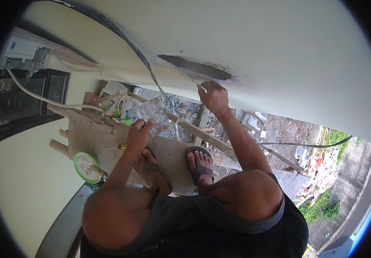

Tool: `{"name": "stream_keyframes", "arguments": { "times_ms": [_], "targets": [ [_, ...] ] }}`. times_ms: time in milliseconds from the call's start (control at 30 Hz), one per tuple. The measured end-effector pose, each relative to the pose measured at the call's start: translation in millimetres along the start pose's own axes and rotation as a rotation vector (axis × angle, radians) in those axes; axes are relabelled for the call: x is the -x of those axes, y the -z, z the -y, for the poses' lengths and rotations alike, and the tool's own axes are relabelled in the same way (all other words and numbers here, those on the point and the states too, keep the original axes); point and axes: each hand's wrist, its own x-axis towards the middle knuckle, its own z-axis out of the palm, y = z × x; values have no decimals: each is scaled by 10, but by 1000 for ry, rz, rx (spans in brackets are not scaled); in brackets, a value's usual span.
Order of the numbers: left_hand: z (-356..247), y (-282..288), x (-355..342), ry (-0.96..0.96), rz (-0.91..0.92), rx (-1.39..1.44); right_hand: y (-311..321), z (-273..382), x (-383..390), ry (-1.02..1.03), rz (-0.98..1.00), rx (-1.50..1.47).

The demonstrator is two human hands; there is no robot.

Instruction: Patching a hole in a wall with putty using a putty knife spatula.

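My right hand (214, 98) is closed on a thin, pale flat scraper (189, 78), seen nearly edge-on. Its far end reaches to the wall (275, 51) beside a long dark grey patch (194, 66) with smeared white edges. Lower and to the left, my left hand (139, 134) is closed at the near edge of a flat square plate (154, 112) smeared with grey-white paste. How its fingers grip underneath is hidden. Left of that hand, a green-rimmed bowl (85, 167) of whitish paste stands by my left knee. A screwdriver with a yellow-and-black handle (122, 147) lies near my left wrist.
My sandalled feet rest on a board platform (174, 165). Beyond its edge, rubble and timber (202, 129) lie far below. A dark cable (127, 41) hangs down past the wall. At left are a dark-framed window (22, 101) and a white box (24, 53) with a cable.
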Motion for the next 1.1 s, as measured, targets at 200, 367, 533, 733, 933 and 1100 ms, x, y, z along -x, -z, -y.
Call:
{"name": "stream_keyframes", "arguments": {
  "times_ms": [200, 367, 533, 733, 933, 1100],
  "targets": [
    [164, 219, 210, 58, -114, 34, 356, -103, 173, 36, -63, -61],
    [-47, 46, 124, 117, -50, 52, -180, 402, -330, 102, -132, -134],
    [-33, -7, 169, 26, -52, 5, -74, 610, -396, 53, -143, -215],
    [190, 126, 282, 92, -70, 24, 924, 75, 258, -199, -255, -127],
    [-3, 56, 269, -5, -46, 429, 1754, -55, 1038, -353, -44, -100],
    [-253, 8, 29, 52, 157, 658, 1707, -242, 1046, -870, 477, -512]
  ]
}}
